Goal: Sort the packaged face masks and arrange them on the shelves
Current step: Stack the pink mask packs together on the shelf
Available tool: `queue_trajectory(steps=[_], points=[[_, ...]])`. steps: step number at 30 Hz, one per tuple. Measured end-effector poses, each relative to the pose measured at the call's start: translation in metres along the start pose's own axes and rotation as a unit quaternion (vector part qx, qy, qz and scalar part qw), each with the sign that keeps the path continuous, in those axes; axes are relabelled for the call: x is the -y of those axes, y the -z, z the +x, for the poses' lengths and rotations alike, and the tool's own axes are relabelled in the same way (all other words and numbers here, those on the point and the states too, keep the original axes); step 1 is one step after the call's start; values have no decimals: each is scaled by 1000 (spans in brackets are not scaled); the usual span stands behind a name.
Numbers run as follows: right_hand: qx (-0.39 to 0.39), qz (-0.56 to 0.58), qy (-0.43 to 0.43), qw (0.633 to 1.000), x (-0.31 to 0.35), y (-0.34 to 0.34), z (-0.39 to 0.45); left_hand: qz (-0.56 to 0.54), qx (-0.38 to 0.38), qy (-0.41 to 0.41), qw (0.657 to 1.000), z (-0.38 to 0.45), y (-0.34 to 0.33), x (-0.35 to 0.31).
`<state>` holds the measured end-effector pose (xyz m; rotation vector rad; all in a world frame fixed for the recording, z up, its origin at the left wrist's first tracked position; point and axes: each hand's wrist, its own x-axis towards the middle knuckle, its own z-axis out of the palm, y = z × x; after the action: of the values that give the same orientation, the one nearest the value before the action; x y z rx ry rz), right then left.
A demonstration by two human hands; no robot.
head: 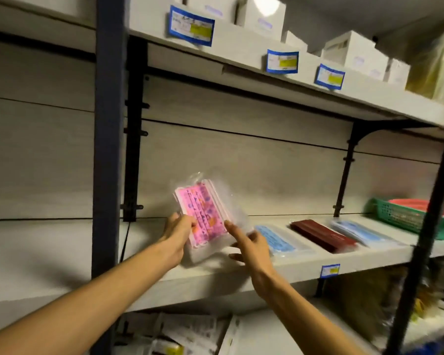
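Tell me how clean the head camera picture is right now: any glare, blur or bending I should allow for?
Head view: dim overall, with a bright lamp glaring at the top; wide-angle bending curves the shelf edges; motion blur softens the pink mask pack in the left hand, the right hand, and the green basket at the right edge.

My left hand (176,237) grips the pink mask pack (203,213), tilted upright above the middle shelf (241,274). My right hand (251,245) touches its clear wrap w/ index finger extended. Just beside: blue pack (276,239), maroon pack (323,234), another blue pack (359,233), then green basket (400,216).
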<state>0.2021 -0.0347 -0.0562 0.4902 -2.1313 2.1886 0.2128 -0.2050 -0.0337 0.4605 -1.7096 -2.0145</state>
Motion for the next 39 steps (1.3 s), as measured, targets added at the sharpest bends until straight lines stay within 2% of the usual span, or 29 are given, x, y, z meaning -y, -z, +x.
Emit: queue_trajectory(steps=[2, 7, 10, 13, 16, 19, 22, 24, 26, 29, 31, 33, 39], points=[[26, 10, -28, 999, 3, 12, 23, 26, -14, -45, 999, 16, 1, 0], [94, -107, 51, 988, 4, 23, 62, 70, 19, -232, 970, 17, -14, 11], [97, -117, 84, 985, -9, 19, 74, 121, 9, -264, 957, 15, -11, 23], [147, -110, 73, 980, -32, 12, 78, 159, -1, -210, 965, 24, -9, 32], [176, -86, 56, 979, -39, 14, 88, 211, 15, -210, 955, 29, -8, 35], [157, -28, 13, 987, -40, 15, 94, 193, 41, -207, 958, 27, -10, 38], [135, -30, -24, 990, -40, 13, 99, 163, 7, -199, 966, 25, -13, 33], [123, -74, -38, 989, -36, 9, 106, 146, -11, -127, 981, 28, -13, 22], [129, -140, -64, 980, -29, 4, 117, 151, 1, -9, 988, 32, -10, 10], [169, -209, -149, 952, -21, 4, 125, 240, 14, 79, 967, 33, -1, -2], [210, -223, -184, 934, -13, 6, 121, 287, 19, 101, 952, 30, 4, -5], [232, -229, -193, 925, -10, 8, 116, 265, 32, 120, 956, 28, 8, -7], [227, -189, -197, 935, -8, 15, 104, 332, 64, 81, 938, 16, 17, -15]])
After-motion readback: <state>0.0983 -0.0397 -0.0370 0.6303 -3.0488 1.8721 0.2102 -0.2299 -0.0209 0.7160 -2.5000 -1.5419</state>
